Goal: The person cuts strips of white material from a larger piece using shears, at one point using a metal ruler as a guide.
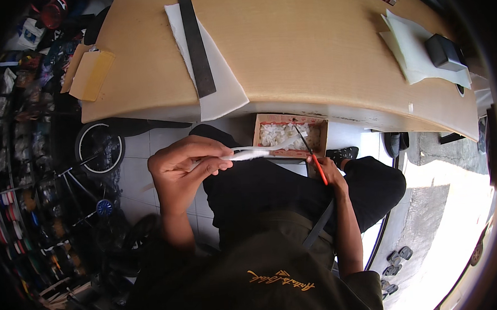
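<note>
Left hand [190, 163] over the lap [255, 185]: thumb and forefinger pinched tight on a white strip [251, 154]; strip's long axis roughly left-right, free end pointing right and slightly far, above a box [257, 133] of white scraps [278, 135]. Right hand [329, 172] near the box's right side: fingers curled round a red-handled tool [319, 171], tip pointing far and a little left; whether it touches the strip, cannot tell. Pale wooden table [294, 48] beyond: carton [92, 73] at left edge; dark bar [198, 52] on a white sheet [227, 92] overhanging the near edge; right, white sheets [403, 44] under a dark block [446, 52]. Room: shelves [24, 153] far left, wheel [100, 148], tiled floor [136, 179], sunlit ground [439, 207] right.
</note>
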Available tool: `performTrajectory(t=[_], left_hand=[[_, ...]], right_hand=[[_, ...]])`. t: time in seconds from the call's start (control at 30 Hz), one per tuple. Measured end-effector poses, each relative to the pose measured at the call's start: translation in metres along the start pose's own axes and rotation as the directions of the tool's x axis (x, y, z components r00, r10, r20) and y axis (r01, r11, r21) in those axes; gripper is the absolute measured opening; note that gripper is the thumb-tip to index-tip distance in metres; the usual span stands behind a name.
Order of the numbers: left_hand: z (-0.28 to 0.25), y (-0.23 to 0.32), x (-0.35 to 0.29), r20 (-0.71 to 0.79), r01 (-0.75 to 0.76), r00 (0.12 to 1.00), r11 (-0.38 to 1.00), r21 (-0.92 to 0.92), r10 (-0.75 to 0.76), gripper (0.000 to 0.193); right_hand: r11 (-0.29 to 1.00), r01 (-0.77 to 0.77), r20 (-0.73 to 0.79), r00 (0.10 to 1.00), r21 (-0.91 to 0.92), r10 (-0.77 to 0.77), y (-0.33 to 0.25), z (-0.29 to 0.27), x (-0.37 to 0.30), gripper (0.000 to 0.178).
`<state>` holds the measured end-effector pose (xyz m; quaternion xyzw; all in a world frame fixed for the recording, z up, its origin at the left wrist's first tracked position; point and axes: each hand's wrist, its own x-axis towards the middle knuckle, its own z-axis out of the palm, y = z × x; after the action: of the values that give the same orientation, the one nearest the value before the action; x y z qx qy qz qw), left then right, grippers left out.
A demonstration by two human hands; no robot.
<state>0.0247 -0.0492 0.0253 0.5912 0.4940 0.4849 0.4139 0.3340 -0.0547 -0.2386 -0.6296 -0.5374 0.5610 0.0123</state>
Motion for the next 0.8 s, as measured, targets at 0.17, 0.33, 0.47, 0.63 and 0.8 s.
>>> performTrajectory(t=[0.17,0.33,0.47,0.63,0.8], left_hand=[[-0.04,0.038,0.018,-0.239,-0.138,0.962,0.99,-0.018,0.13,0.013],[-0.073,0.009,0.126,-0.305,0.087,0.952,0.984,0.158,-0.035,0.02],[-0.106,-0.036,0.214,-0.322,0.104,0.946,0.92,0.377,0.025,0.02],[-0.141,-0.084,0.304,-0.297,0.064,0.925,0.671,0.738,0.238,0.006],[-0.101,-0.096,0.318,-0.258,0.071,0.933,0.571,0.818,0.252,0.005]], right_hand=[[0.999,-0.027,0.009,1.0,0.024,0.027,0.009,0.003,0.003,0.076],[0.998,0.04,-0.034,0.999,0.056,-0.038,0.014,0.006,0.005,0.073],[0.998,0.016,-0.007,1.0,0.066,-0.016,0.014,0.007,0.005,0.07],[0.982,0.123,-0.035,0.992,0.141,-0.119,0.003,0.01,0.004,0.056],[0.985,0.117,-0.049,0.993,0.129,-0.112,0.017,0.007,0.003,0.058]])
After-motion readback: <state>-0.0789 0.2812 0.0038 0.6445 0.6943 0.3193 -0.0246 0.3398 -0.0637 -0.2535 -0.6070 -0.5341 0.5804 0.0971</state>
